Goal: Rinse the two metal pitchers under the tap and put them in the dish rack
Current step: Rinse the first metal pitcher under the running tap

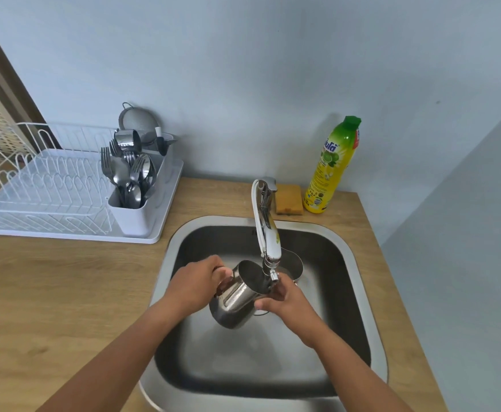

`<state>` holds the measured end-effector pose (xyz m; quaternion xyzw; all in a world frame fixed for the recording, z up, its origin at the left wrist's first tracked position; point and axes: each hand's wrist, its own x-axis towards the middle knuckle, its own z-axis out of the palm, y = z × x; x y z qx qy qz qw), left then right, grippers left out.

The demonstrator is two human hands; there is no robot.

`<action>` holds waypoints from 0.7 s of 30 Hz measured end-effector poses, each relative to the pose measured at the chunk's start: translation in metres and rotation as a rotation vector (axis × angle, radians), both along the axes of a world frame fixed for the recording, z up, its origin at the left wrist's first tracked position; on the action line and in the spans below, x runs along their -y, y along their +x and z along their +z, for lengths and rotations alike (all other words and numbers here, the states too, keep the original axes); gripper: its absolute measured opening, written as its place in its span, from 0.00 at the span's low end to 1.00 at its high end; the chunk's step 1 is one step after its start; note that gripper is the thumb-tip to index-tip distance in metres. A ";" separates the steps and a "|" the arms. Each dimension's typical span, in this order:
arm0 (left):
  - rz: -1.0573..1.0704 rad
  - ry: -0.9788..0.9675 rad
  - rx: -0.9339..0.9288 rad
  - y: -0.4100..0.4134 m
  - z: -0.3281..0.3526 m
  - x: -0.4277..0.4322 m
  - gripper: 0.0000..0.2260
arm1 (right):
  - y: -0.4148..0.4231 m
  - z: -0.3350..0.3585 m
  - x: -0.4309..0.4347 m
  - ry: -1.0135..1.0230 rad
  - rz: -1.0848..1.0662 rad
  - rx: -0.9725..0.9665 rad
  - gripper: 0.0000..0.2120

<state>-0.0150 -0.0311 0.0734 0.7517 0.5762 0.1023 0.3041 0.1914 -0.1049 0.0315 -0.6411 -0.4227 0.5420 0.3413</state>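
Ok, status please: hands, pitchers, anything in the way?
Both hands hold one pitcher under tap. Second pitcher in sink. Rack slots free.

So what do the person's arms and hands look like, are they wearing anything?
Nothing is worn, as far as the picture shows. The left hand and right hand are bare, with no gloves, rings, watch or bracelets visible. Both forearms are bare too, with no sleeves reaching into the picture.
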 end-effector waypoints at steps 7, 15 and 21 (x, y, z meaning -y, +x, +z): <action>0.082 -0.416 0.412 -0.006 -0.032 0.015 0.09 | 0.010 0.004 0.004 -0.018 0.022 0.069 0.31; 0.111 -0.492 0.438 -0.011 -0.040 0.020 0.09 | 0.011 0.000 -0.004 -0.081 0.105 0.099 0.33; 0.178 -0.474 0.446 -0.012 -0.050 0.024 0.11 | 0.003 -0.003 -0.003 -0.085 0.083 0.127 0.32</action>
